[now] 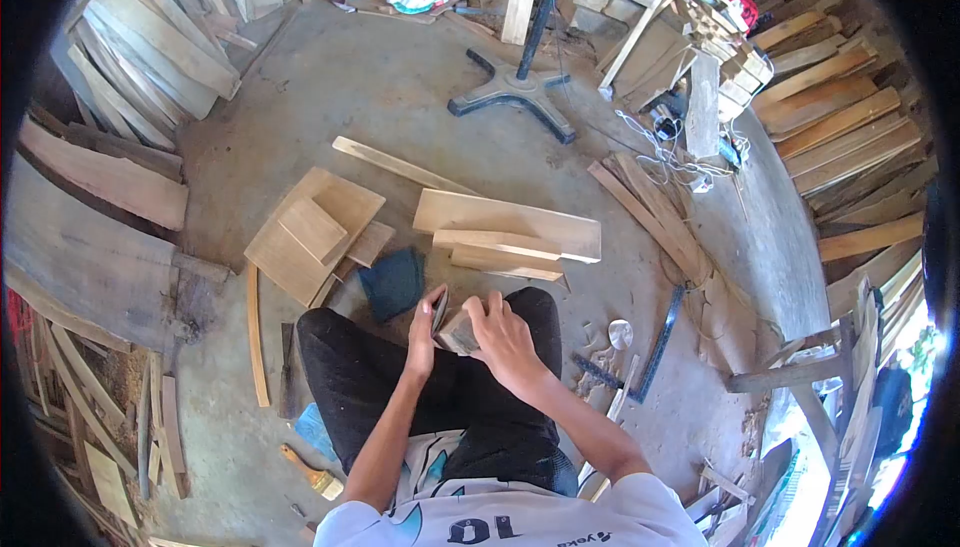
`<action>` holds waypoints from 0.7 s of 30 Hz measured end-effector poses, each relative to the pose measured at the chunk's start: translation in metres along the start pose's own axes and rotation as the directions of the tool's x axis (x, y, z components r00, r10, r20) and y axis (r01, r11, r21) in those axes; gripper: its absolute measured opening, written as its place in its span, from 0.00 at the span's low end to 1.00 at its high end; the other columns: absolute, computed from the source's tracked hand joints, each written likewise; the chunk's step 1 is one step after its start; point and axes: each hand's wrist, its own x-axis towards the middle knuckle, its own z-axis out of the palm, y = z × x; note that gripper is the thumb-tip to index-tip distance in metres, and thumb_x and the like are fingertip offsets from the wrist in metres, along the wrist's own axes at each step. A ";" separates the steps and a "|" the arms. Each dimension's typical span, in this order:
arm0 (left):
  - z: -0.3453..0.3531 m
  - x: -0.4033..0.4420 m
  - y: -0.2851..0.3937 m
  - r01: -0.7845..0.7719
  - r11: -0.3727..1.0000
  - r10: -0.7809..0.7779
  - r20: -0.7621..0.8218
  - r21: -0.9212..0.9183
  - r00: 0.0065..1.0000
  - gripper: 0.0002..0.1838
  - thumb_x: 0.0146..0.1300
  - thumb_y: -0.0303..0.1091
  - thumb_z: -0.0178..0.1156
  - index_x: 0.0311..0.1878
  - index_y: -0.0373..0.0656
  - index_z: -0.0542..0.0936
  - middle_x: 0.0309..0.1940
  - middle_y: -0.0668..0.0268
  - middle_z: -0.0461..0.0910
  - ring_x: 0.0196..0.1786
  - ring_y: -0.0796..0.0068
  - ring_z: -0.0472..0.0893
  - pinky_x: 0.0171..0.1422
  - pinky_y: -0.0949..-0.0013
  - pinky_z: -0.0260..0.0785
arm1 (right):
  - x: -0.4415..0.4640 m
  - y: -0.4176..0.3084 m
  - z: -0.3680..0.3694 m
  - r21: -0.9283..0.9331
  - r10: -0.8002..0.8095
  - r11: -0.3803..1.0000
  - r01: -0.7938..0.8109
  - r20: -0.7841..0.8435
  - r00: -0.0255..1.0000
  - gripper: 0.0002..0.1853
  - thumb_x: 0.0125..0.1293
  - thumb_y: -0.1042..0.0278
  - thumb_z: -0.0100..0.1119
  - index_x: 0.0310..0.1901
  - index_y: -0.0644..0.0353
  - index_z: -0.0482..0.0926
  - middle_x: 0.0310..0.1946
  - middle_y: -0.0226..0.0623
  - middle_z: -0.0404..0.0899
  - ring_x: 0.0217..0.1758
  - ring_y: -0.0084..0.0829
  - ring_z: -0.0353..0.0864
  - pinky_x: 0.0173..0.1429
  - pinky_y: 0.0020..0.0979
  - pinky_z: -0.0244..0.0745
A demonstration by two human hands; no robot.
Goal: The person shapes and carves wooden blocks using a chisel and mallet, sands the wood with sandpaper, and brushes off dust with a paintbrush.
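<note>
While the right hand (503, 339)'s fingers curl snugly over a wooden block (458, 333) and the left hand (421, 344)'s look nearly closed on a thin flat piece (440, 311), both above the lap (462, 387), the step appears to be setting piece against block, calling next for steady grips.

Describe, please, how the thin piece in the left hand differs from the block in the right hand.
The thin piece looks narrow and dark grey, while the block looks thicker and brownish.
The thin piece stands roughly on edge along the left hand; the block sits under the fingers of the right hand.
Both are small and partly covered by the hands.
</note>
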 end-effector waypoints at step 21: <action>0.000 0.000 0.013 -0.059 0.997 0.058 -0.016 -0.050 0.998 0.35 0.79 0.57 0.36 0.69 0.34 0.70 0.69 0.57 0.70 0.71 0.67 0.68 0.77 0.65 0.53 | 0.005 -0.033 -0.005 0.333 0.261 0.914 -0.232 -0.043 0.965 0.31 0.55 0.60 0.72 0.61 0.52 0.72 0.41 0.49 0.76 0.35 0.56 0.83 0.38 0.50 0.81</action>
